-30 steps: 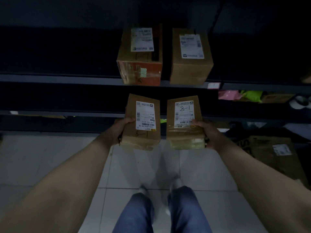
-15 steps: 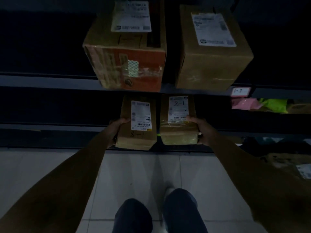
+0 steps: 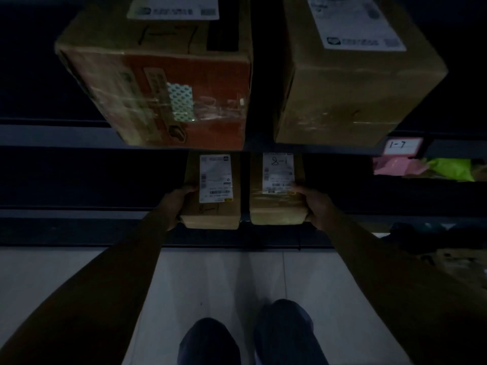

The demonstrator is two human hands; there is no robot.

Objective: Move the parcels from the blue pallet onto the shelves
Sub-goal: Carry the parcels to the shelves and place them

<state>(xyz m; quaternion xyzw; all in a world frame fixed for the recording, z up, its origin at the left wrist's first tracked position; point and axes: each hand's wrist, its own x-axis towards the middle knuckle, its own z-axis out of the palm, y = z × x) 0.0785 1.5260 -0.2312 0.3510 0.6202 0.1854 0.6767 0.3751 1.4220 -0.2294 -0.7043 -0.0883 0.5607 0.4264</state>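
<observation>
Centre of frame: left hand (image 3: pixel 177 205) grips the left parcel (image 3: pixel 210 218), right hand (image 3: pixel 315 204) grips the right parcel (image 3: pixel 276 209), side by side at the lower shelf (image 3: pixel 79 213) edge, below an orange box (image 3: pixel 184 101) and a brown box (image 3: pixel 342 101).

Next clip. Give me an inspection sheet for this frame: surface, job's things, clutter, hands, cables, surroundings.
Surface: dark shelving; upper shelf edge and lower shelf edge run across the view.
Job's things: left parcel and right parcel, both marked 8-1, side by side at the lower shelf; orange-fronted box and brown box stand on the upper shelf.
Clutter: pink bag and green bag under a shelf tag reading 1-7.
Hands: left hand grips the left parcel's outer side; right hand grips the right parcel's.
Cables: nothing seen.
Surroundings: pale tiled floor; dim light.
</observation>
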